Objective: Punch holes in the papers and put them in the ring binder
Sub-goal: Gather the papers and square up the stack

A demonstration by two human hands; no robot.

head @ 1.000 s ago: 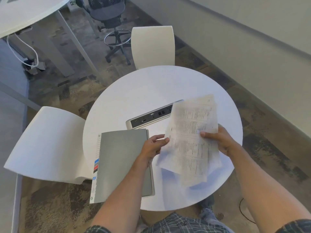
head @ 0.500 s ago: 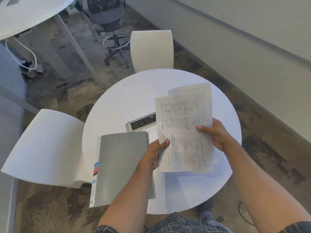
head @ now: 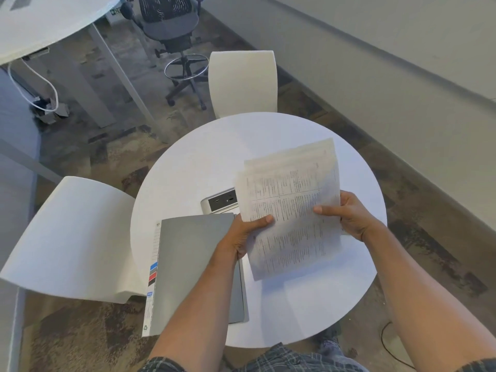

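I hold a small stack of printed papers point(head: 291, 208) above the round white table point(head: 295, 312). My left hand point(head: 245, 233) grips the stack's left edge, thumb on top. On the right edge sits my right hand point(head: 349, 213), also with its thumb on the print. The sheets are fanned slightly at the top. A closed grey ring binder point(head: 193, 264) lies flat on the table's left side, coloured index tabs showing along its left edge; my left forearm crosses over it. No hole punch is visible.
A silver power and socket strip point(head: 218, 204) is set in the table centre, partly behind the papers. White chairs stand at the left point(head: 72, 237) and far side point(head: 243, 81). A black office chair point(head: 171, 28) and another desk point(head: 40, 22) are beyond.
The papers rose from a drooping tilt to a nearly upright, squared stack. Both hands shifted to grip opposite edges, and the view moved slightly down.
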